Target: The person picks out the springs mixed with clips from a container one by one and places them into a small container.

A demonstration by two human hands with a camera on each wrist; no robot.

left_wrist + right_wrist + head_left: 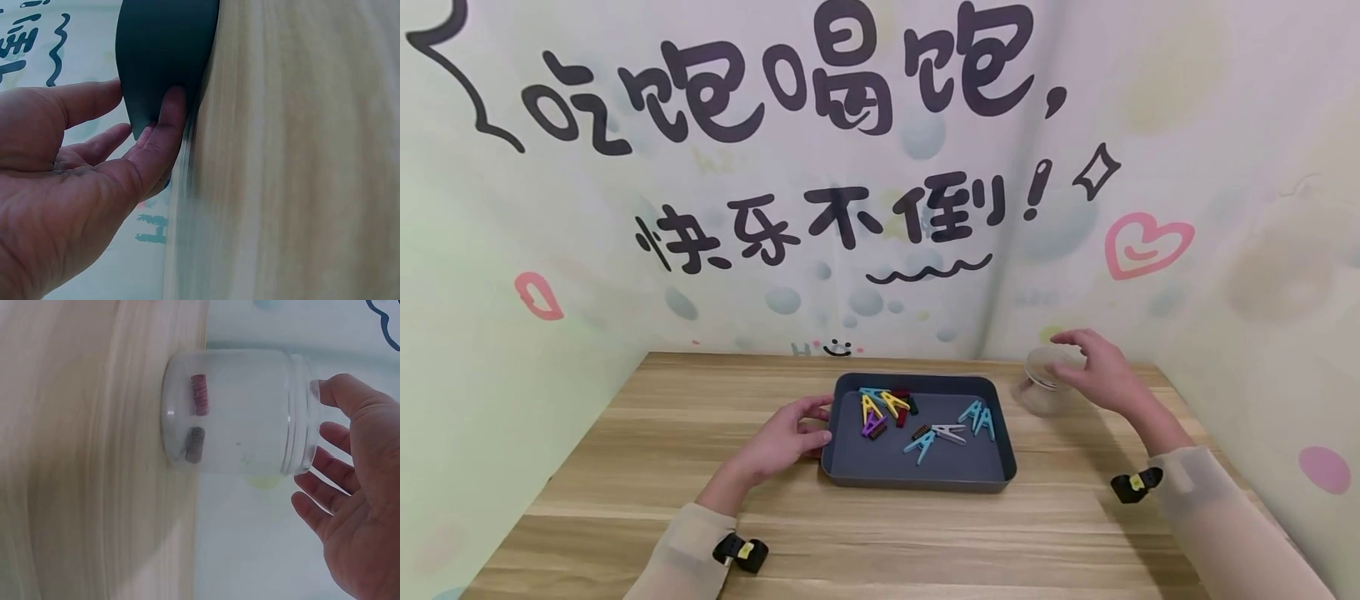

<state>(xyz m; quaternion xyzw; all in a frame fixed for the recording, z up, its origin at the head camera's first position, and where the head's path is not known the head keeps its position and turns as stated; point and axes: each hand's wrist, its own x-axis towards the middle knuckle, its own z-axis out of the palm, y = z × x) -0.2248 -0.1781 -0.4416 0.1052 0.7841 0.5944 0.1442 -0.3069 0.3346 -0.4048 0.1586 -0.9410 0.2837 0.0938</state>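
Your left hand (pixel 69 187) runs off the left wrist view's left and bottom edges, and its fingers (pixel 164 134) cover part of the dark tray (pixel 162 56), itself cut by the top edge. The counter (pixel 287 156) beside it smears into blur. In the right wrist view, your right hand (pixel 356 506) is clipped at the right edge, and the two small ridged pieces (pixel 197 419) inside the glass jar (pixel 240 412) are too hazy to identify.
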